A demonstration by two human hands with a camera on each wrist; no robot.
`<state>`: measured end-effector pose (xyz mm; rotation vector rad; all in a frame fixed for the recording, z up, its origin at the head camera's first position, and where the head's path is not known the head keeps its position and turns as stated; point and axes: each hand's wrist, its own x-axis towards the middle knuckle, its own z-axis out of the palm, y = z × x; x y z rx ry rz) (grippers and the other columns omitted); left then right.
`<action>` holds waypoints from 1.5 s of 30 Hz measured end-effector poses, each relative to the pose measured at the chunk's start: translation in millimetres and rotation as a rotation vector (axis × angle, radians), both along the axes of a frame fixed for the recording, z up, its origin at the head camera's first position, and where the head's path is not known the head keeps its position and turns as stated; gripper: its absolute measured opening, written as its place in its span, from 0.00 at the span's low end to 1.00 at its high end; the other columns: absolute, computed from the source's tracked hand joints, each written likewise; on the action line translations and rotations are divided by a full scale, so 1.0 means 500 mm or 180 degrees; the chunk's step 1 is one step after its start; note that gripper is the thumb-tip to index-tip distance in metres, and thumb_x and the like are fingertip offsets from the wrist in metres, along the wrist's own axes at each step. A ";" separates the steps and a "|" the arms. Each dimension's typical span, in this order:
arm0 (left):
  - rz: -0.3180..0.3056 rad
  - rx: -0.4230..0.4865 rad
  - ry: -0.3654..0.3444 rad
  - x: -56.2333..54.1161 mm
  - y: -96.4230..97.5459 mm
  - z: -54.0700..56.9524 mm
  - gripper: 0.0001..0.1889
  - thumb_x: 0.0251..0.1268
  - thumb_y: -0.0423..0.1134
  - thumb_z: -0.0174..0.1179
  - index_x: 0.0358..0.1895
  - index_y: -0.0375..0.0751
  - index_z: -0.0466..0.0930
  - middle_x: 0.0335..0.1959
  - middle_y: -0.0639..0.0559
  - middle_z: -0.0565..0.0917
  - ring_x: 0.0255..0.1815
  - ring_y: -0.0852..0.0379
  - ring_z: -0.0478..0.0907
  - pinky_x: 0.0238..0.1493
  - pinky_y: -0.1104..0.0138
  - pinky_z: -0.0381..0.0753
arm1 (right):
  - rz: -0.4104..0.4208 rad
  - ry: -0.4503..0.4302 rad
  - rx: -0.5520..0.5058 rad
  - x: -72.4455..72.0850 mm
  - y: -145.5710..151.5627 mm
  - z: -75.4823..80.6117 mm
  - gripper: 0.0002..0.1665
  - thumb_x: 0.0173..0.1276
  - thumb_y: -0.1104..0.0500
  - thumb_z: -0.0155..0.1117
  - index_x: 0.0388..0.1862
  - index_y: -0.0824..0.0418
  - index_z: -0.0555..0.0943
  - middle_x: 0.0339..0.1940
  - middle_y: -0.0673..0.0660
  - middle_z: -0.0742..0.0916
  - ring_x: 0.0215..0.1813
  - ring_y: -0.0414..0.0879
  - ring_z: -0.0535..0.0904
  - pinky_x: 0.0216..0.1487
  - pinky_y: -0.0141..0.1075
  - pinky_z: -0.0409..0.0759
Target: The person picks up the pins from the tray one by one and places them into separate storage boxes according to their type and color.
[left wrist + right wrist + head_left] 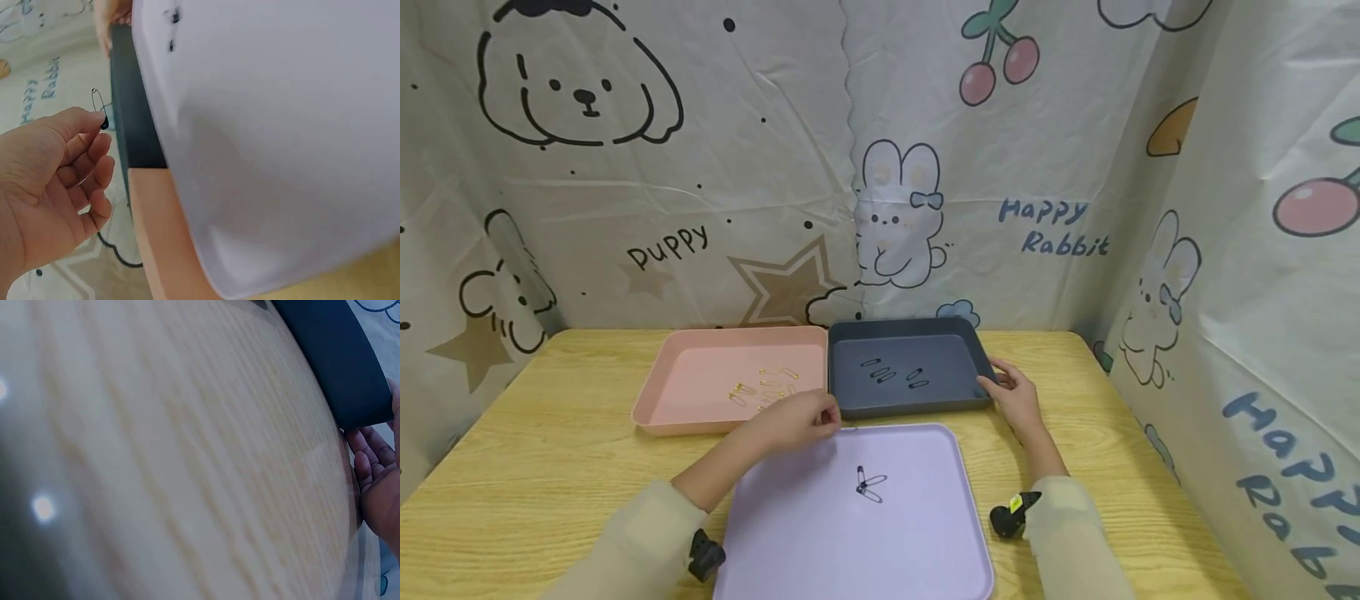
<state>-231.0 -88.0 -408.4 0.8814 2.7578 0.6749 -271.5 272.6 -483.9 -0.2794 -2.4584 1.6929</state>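
My left hand (796,419) is over the far edge of the lilac tray (917,533), by the near corners of the pink and dark trays. Its thumb and index finger pinch a black safety pin (104,123) by the capped end, the other fingers loosely curled. At the right side of the dark grey tray (917,333), my right hand (1021,404) grips the near right corner, thumb over the rim and fingers outside. Several black safety pins (882,375) lie inside that tray. Three more black safety pins (863,485) lie close together on the lilac tray.
A pink tray (688,358) stands left of the dark one, side against side, with several gold safety pins (741,389) in it. All three trays are on a wooden table (550,442). A printed cloth (737,167) hangs behind and at both sides.
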 end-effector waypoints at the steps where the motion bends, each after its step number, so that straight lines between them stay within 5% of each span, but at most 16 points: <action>1: 0.0024 0.0035 0.0028 -0.007 0.001 0.004 0.03 0.60 0.36 0.58 0.30 0.44 0.78 0.27 0.57 0.77 0.29 0.63 0.71 0.32 0.71 0.72 | 0.0005 0.0005 0.0004 0.000 0.000 0.000 0.32 0.62 0.49 0.65 0.65 0.53 0.71 0.57 0.63 0.77 0.51 0.45 0.73 0.40 0.20 0.72; 13: 0.0675 0.0138 -0.0260 -0.089 0.035 0.021 0.05 0.67 0.41 0.54 0.36 0.46 0.76 0.33 0.54 0.77 0.36 0.57 0.72 0.39 0.67 0.73 | -0.0014 0.0015 -0.0020 0.000 -0.001 0.000 0.32 0.61 0.50 0.66 0.65 0.54 0.72 0.57 0.62 0.77 0.49 0.41 0.72 0.41 0.20 0.72; 25: 0.0430 -0.0254 0.0004 -0.155 0.064 0.005 0.05 0.64 0.38 0.56 0.33 0.42 0.79 0.31 0.54 0.78 0.31 0.59 0.72 0.36 0.68 0.73 | -0.0049 0.0016 -0.0045 0.000 -0.002 0.000 0.31 0.61 0.50 0.66 0.64 0.52 0.72 0.55 0.60 0.77 0.49 0.42 0.73 0.41 0.21 0.73; 33: 0.0519 -0.0476 0.0186 -0.170 0.062 -0.004 0.05 0.62 0.40 0.57 0.32 0.44 0.79 0.28 0.54 0.78 0.30 0.58 0.72 0.34 0.66 0.72 | -0.0042 0.0027 -0.0089 -0.002 0.000 -0.003 0.32 0.60 0.51 0.67 0.64 0.53 0.73 0.55 0.60 0.77 0.48 0.40 0.73 0.41 0.21 0.74; 45: 0.0799 -0.0370 -0.0100 -0.181 0.045 -0.027 0.07 0.67 0.41 0.55 0.37 0.43 0.79 0.34 0.53 0.81 0.35 0.57 0.75 0.44 0.62 0.76 | -0.0034 0.0030 -0.0100 0.000 -0.001 -0.001 0.32 0.60 0.50 0.67 0.64 0.53 0.73 0.55 0.62 0.77 0.47 0.39 0.73 0.40 0.21 0.73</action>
